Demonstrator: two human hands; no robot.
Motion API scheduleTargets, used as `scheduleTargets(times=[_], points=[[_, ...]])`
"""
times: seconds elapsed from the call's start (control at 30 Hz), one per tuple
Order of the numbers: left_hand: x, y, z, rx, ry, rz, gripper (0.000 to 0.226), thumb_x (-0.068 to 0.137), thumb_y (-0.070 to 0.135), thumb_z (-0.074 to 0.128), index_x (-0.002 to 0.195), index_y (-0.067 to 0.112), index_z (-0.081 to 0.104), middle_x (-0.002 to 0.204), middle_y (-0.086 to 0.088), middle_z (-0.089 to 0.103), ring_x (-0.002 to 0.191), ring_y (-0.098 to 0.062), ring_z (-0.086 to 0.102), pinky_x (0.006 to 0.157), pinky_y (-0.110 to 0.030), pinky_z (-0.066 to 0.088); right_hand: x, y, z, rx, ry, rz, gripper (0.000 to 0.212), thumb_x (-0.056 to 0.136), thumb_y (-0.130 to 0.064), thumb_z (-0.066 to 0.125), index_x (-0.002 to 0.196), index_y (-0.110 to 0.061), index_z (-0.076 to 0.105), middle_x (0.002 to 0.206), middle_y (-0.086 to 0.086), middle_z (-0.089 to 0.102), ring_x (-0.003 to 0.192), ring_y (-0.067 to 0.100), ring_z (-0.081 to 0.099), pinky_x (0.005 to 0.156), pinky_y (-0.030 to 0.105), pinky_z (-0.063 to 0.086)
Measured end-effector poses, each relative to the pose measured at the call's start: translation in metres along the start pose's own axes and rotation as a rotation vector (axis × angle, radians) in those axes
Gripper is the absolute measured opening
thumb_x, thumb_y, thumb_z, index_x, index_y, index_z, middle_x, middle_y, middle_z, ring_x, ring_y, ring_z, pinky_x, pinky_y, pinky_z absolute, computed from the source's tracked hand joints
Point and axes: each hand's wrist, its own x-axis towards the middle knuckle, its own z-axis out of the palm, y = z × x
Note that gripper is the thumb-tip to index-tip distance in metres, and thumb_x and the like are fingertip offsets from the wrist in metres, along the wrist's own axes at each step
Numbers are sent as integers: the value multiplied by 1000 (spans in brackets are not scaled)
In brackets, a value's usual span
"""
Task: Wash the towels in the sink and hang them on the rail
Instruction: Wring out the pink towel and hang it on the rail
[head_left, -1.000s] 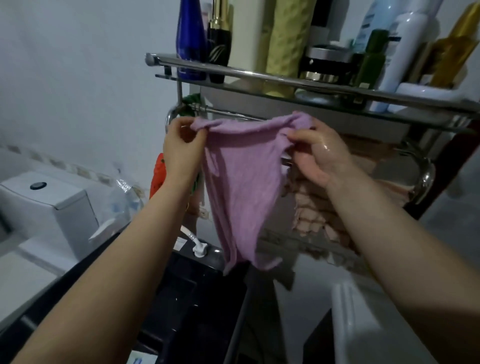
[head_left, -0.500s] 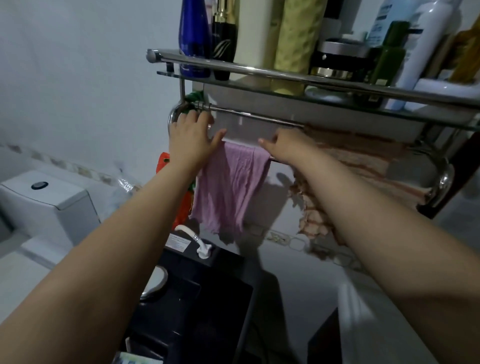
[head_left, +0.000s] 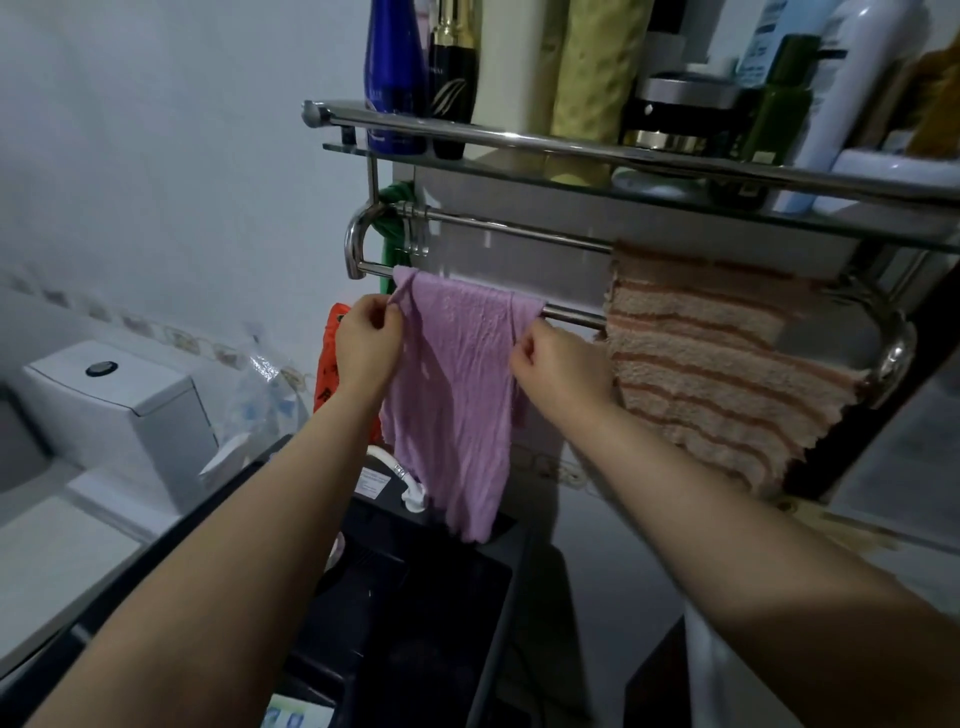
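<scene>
A purple towel (head_left: 457, 384) hangs draped over the front chrome rail (head_left: 571, 314) under the shelf. My left hand (head_left: 366, 345) pinches its left edge just below the rail. My right hand (head_left: 558, 364) pinches its right edge at about the same height. To the right, a peach striped towel (head_left: 717, 364) hangs over the same rail. A second, thinner rail (head_left: 519, 228) runs behind and above.
A glass shelf (head_left: 623, 171) above the rails carries several bottles and jars. A dark basin (head_left: 426, 597) sits below the towel, with a white hose end (head_left: 410, 483) at its rim. A white toilet tank (head_left: 114, 400) stands at left. An orange packet (head_left: 330, 364) hangs behind my left hand.
The purple towel went from being held up in front of the rail to draped over it. Both hands then dropped from the rail to the towel's side edges.
</scene>
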Motion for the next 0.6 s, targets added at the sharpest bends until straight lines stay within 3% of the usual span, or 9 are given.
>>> scheduleTargets(times=[0.13, 0.2, 0.3, 0.4, 0.5, 0.6], points=[[11, 5, -4, -109, -3, 0, 14, 90, 24, 57, 78, 21, 64, 73, 10, 62, 70, -5, 55, 65, -17, 45, 2, 0, -11, 262, -4, 96, 19, 91, -37, 50, 85, -19, 50, 77, -2, 58, 72, 25, 56, 57, 31, 33], [14, 10, -4, -140, -6, 0, 15, 89, 27, 59, 77, 21, 66, 73, 8, 63, 68, -5, 56, 67, -23, 47, 5, -3, -8, 196, -57, 107, 33, 89, -51, 53, 96, -19, 49, 82, -1, 60, 74, 24, 57, 58, 30, 35], [14, 17, 0, -174, -24, 3, 19, 91, 30, 59, 76, 22, 66, 69, 9, 62, 62, -1, 54, 61, -19, 46, 8, -8, 5, 42, -31, 107, 52, 87, -56, 54, 115, -12, 50, 94, 5, 67, 83, 27, 64, 59, 29, 38], [15, 18, 4, -214, -42, 7, 20, 91, 33, 59, 74, 24, 67, 69, 10, 63, 68, -4, 55, 66, -22, 46, 6, -11, 16, 33, -37, 146, 42, 92, -49, 51, 114, -13, 57, 98, 8, 68, 89, 29, 65, 61, 28, 38], [16, 21, 2, -244, -31, -23, 19, 88, 33, 59, 82, 21, 72, 76, 9, 68, 74, -5, 58, 74, -30, 50, 0, -10, 15, 204, -34, 201, 24, 95, -39, 48, 98, -22, 64, 91, 2, 69, 86, 26, 65, 62, 27, 38], [28, 27, -2, -250, 14, -30, 16, 86, 27, 60, 78, 22, 73, 75, 8, 69, 75, -5, 59, 74, -27, 51, -1, -10, -1, 450, -35, 165, 13, 95, -34, 49, 88, -24, 54, 74, -4, 58, 72, 21, 58, 61, 29, 40]])
